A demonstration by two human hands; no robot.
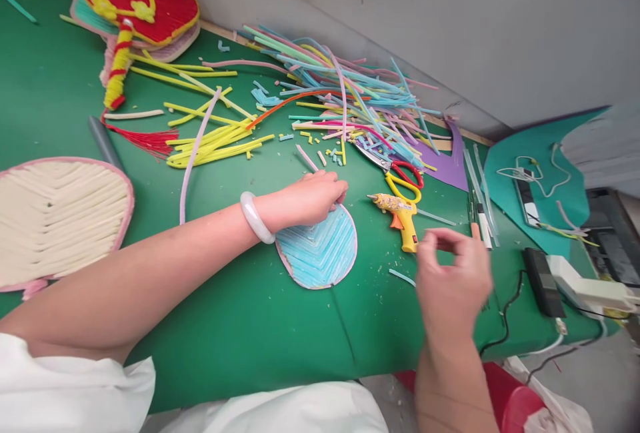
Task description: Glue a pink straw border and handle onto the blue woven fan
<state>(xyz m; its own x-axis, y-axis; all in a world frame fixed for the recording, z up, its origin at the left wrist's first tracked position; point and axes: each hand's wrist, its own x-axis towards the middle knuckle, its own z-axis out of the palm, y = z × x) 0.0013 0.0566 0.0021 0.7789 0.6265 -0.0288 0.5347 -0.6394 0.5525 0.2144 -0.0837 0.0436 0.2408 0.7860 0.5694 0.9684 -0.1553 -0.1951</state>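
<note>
Centrally, on the green felt-covered table [240, 326], lies a pale blue fan-shaped panel of chenille stems [320, 253] with a pink rim. The left hand [310, 198], with a white bangle [256, 218] at its wrist, has its fingers curled together down onto the panel's upper edge, clamping it to the felt. The right hand [453, 283] hovers apart from the panel, just beside a yellow-and-orange hot glue gun [401, 216]. Its thumb and forefinger are drawn close, but blur hides whether they pinch anything. Red-and-yellow-handled scissors [406, 178] lie just behind the gun, near a loose heap of multicoloured chenille stems [345, 96]. A cream fan-shaped panel [55, 220] lies at far left. Below the table's edge a red plastic rim [520, 403] shows, whether tub or stool I cannot tell.
</note>
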